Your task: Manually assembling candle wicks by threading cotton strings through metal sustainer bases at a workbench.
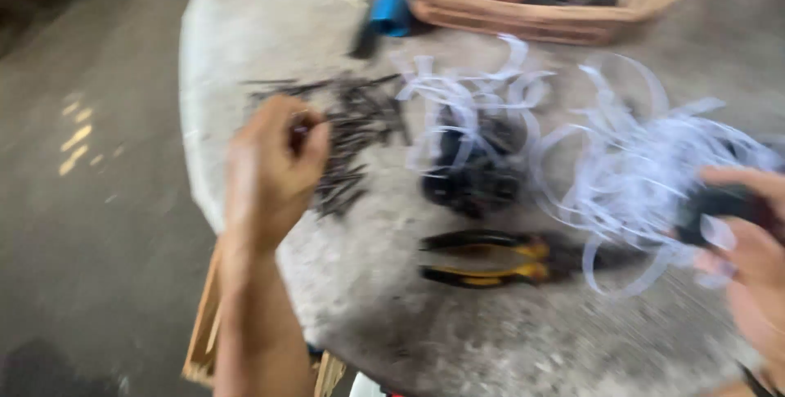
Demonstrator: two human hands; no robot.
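The picture is blurred by motion. My left hand (278, 164) is closed above a heap of dark thin nails (360, 131) on a round grey stone table (392, 323); something small and thin shows between its fingertips. My right hand (748, 242) at the right edge grips a dark object (719, 205) among a tangle of white plastic strips (621, 168). Pliers with black and yellow handles (482, 258) lie between my hands. A dark lump (474, 172) sits under the strips at the middle.
A woven basket (531, 17) with dark and pink contents stands at the far edge of the table. A blue item (388, 13) lies beside it. A wooden crate (204, 323) stands below the table's left side, on grey floor.
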